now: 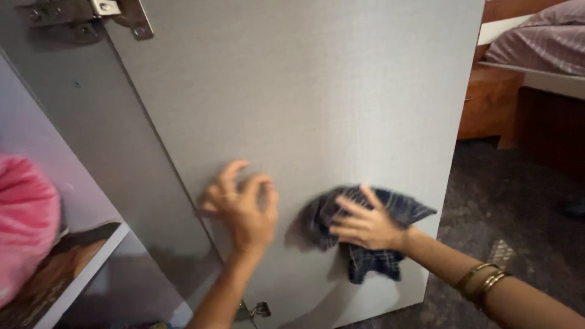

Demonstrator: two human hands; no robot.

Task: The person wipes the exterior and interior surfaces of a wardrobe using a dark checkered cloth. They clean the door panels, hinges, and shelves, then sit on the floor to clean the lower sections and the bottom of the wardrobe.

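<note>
I see my right hand pressed flat, fingers spread, on a dark checked cloth, pinning it against the inner face of the open grey cabinet door; its grip is a flat press, not a closed fist. The cloth sits low on the panel, toward its free edge. My left hand rests just beside it on the bare panel, fingers loosely curled and holding nothing, near the hinged side. I judge the wiping to be in mid-course: the lower panel is being covered, while the upper part near the top hinge shows no contact. A pink bundle sits on the shelf inside.
</note>
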